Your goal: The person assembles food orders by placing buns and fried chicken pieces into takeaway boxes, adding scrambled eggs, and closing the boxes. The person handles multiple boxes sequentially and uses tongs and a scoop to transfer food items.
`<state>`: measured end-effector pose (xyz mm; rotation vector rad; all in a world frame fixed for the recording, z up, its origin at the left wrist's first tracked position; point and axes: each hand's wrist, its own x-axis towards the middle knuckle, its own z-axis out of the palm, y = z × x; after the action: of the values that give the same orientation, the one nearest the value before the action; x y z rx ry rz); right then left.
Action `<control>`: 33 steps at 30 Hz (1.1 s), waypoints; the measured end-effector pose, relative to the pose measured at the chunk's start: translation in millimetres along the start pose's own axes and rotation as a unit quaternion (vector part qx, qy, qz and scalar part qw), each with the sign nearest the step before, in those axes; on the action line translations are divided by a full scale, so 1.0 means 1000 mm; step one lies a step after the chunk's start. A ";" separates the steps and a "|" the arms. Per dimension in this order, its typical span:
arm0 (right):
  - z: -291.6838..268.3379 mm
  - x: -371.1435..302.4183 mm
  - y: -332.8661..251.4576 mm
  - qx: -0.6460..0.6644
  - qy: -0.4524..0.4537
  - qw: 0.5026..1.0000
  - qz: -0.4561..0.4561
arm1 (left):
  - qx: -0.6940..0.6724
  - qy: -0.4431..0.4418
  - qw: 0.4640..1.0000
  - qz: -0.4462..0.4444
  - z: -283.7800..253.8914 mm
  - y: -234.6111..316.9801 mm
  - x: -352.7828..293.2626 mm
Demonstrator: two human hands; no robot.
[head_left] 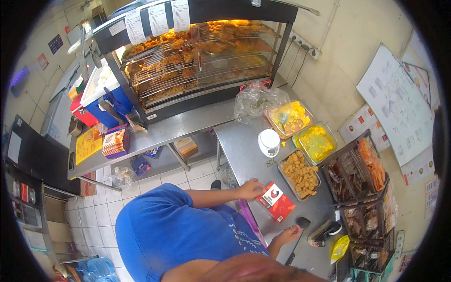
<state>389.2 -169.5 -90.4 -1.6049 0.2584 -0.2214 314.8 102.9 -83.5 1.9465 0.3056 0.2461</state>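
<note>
Box [276, 203], red and white, lies flat on the steel table [240, 149], directly right of the left hand [251, 189] and on the far side of the right hand [290, 233]. Its long axis runs slantwise, far left to near right — the left hand is clearly nearer, fingers at the far-left end and seemingly touching it. Left-hand fingers loosely bent; can't tell from this height whether they grip the edge. Right hand well apart from the box, fingers curled in, nothing visible in it, grip unclear.

Around it: metal tray [289, 183] of fried pieces [299, 174] just beside the box, far right, so that side is tight. Black-headed tool [303, 222] lies just right of the right hand — that side is crowded too. White scale [268, 139] sits farther off, past the left hand. Dark baskets [345, 150] line the right, yellow packet [340, 249] near right.
</note>
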 end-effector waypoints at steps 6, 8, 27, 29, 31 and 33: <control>0.009 -0.003 -0.032 0.011 -0.040 0.999 -0.018 | 0.015 0.247 0.967 0.060 -0.110 0.018 0.056; 0.007 -0.003 -0.036 0.006 -0.033 0.999 -0.019 | 0.063 0.350 0.929 0.102 -0.185 0.047 0.082; 0.029 0.012 -0.050 0.056 -0.108 0.992 -0.021 | 0.024 0.705 0.689 0.169 -0.541 0.127 0.069; 0.034 0.009 -0.050 0.060 -0.110 0.992 -0.005 | 0.040 0.651 0.738 0.173 -0.486 0.120 0.072; 0.038 0.001 -0.050 0.056 -0.153 0.986 0.023 | 0.054 0.573 0.807 0.130 -0.389 0.121 0.069; 0.042 -0.010 -0.045 0.050 -0.246 0.967 0.038 | 0.023 0.342 0.936 0.078 -0.298 0.121 0.056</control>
<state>393.9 -124.1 -47.8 -1.4938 -0.0753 0.2226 287.3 335.4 143.3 1.8772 0.6099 1.0363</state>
